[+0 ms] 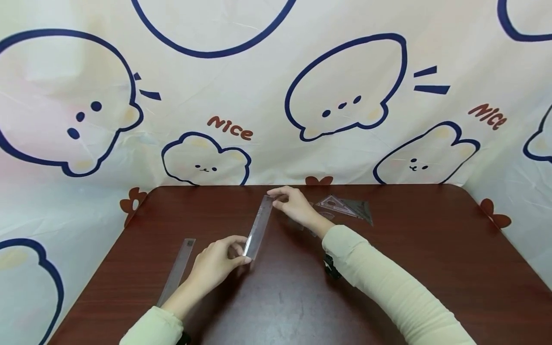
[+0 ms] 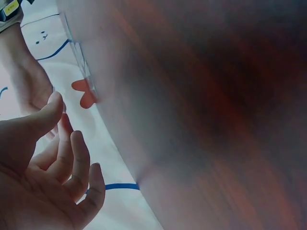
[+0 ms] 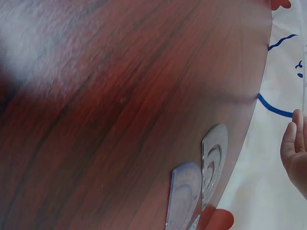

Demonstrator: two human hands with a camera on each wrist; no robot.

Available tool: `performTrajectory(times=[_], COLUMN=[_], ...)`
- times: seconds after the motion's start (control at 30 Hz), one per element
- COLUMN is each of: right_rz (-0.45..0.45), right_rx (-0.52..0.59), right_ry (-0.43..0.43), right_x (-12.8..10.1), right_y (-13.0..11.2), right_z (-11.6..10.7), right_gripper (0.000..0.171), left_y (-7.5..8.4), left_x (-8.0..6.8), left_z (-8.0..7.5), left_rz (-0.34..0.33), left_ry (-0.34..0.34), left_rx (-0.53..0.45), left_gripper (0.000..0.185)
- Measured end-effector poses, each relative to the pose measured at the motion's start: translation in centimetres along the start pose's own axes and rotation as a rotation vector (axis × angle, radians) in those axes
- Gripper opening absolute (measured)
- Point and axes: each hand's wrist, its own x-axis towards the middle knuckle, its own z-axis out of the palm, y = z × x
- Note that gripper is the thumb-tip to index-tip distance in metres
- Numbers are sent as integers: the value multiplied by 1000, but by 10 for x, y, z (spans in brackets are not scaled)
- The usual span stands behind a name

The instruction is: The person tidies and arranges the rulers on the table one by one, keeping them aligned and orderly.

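A clear plastic ruler (image 1: 258, 227) is held above the dark wooden table (image 1: 431, 268) between both hands. My left hand (image 1: 240, 255) pinches its near end with thumb and fingers. My right hand (image 1: 273, 198) pinches its far end. In the left wrist view the left hand's curled fingers (image 2: 79, 158) fill the lower left, with the ruler's clear edge (image 2: 80, 57) above them. The right wrist view catches only some fingertips (image 3: 293, 141) at the right border.
A second clear ruler (image 1: 178, 270) lies flat at the table's left, beside my left forearm. Clear set squares (image 1: 345, 207) lie behind my right hand. Two clear protractors (image 3: 213, 160) rest near the far edge. A cartoon-printed cloth (image 1: 345, 96) hangs behind the table.
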Motion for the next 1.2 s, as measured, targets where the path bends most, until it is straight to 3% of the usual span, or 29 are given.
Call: performTrajectory(times=[0.37,0.63,0.9,1.2], right_rz=[-51,-66,-65,-59], right_rx=[30,32,7,42], right_ry=[-94,-157,-173,-197], right_x=[-7,-7,-7,-10], right_y=[-3,-7,-15,-28], right_z=[20,34,54,74], right_gripper=[30,32,30,29], left_y=[-1,-8,-24,-43], left_x=[-24,-33,-46,-63], left_z=[-11,-17,-27,-39], left_rz=[-18,-49,-118,-150], left_ry=[-38,-68,-82,-70], left_rx=[54,44,-13,18], left_gripper=[39,39,42,42])
